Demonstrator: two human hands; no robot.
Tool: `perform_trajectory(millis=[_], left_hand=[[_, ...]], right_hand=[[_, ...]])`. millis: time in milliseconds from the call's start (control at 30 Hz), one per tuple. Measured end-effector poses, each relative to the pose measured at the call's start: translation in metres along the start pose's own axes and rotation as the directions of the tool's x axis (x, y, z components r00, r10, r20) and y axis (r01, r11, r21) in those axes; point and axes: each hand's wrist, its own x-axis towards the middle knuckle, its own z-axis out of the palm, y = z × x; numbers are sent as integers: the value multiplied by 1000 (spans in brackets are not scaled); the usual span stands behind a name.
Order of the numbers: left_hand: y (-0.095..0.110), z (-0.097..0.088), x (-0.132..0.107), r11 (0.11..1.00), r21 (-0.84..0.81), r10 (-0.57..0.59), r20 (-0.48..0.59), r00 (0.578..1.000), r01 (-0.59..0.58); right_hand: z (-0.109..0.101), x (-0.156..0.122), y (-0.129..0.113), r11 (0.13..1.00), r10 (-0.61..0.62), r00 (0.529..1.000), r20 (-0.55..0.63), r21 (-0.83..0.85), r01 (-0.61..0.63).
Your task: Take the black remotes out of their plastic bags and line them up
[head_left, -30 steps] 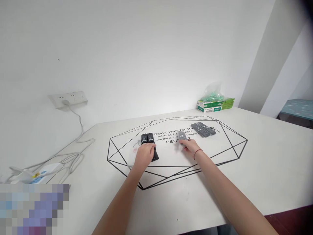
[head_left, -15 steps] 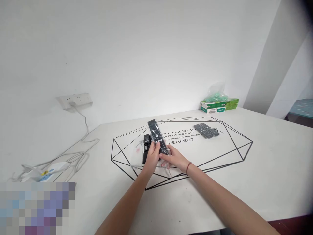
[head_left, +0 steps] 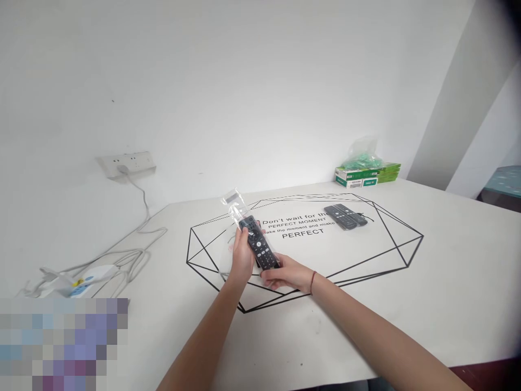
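We grasp a black remote control above the white tabletop | left hand: clasping its left edge | right hand: gripping its near end | clear plastic bag: projecting beyond its far end

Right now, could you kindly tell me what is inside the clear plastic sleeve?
The sleeve holds a black, button-covered remote control, at least its upper end; the left hand covers one edge, and the back is hidden.

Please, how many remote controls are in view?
3 clearly visible: one remote held by the left hand and right hand; a second remote and third remote side by side on the table at right. Others may be hidden behind the hands and held remote.
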Motion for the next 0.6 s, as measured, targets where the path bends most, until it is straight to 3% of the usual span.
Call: perform_trajectory(millis=[133,267,333,433,500,600], left_hand=[[9,-11,11,996,-85,23,-36,999,-26],[24,-35,26,992,-80,82,-190,978,-98],[32,-53,35,983,-119,97,-308,947,-140],[37,-84,47,971,-192,29,-489,872,-140],[33,-101,53,996,-89,-37,-558,829,-15],[21,-115,56,959,189,-84,-523,848,211]], right_hand=[[-1,1,4,940,-96,991,-92,-336,60],[-13,1,1,724,-333,909,-250,-686,76],[-24,1,-2,658,-363,890,-277,-752,35],[-41,2,-5,691,-354,841,-408,-721,-59],[-48,2,-5,774,-309,803,-510,-625,-99],[-52,2,-5,884,-199,805,-559,-456,-98]])
